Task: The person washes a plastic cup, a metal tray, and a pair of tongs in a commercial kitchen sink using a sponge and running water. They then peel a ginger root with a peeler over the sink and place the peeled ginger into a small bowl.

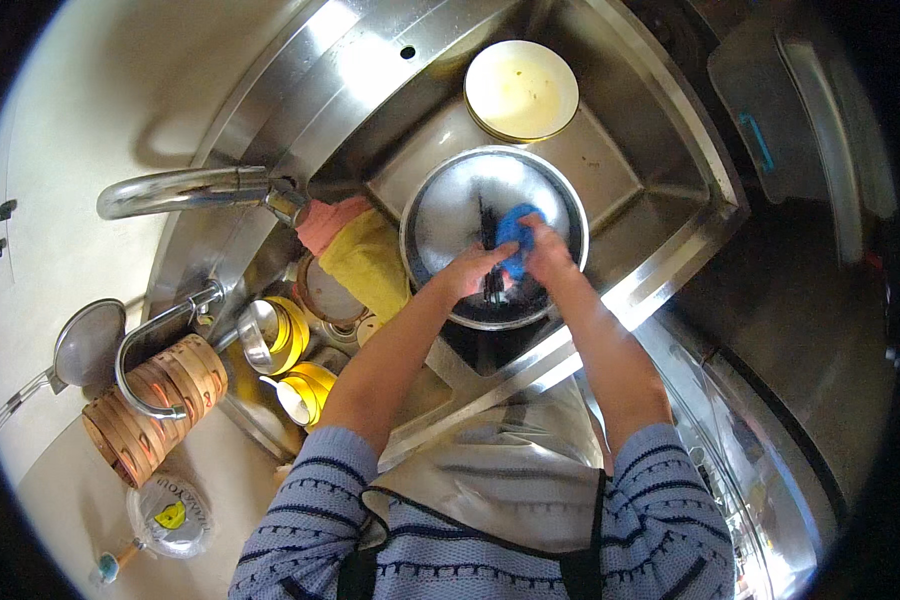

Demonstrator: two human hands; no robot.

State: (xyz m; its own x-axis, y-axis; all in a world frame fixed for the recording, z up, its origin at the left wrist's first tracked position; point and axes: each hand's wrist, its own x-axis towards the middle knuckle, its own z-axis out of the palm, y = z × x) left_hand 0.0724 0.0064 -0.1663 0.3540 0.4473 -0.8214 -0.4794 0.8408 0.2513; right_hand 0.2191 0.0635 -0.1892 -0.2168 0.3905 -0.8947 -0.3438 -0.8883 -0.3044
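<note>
A round, shiny metal pan or lid sits over the sink's near side, its inner face reflecting the light. My right hand grips a crumpled blue cloth above that face. From the other side, my left hand meets the cloth, its thumb along the lower edge and its other fingers partly hidden. Just beyond the pan, a stack of pale bowls with yellow outsides stands in the stainless steel sink basin. Bits of food residue show in the top bowl.
Left of the pan, a chrome faucet arches near pink and yellow cloths. Yellow and metal bowls crowd the left basin. Bamboo steamers, a thin curved tap and a mesh strainer stand farther left.
</note>
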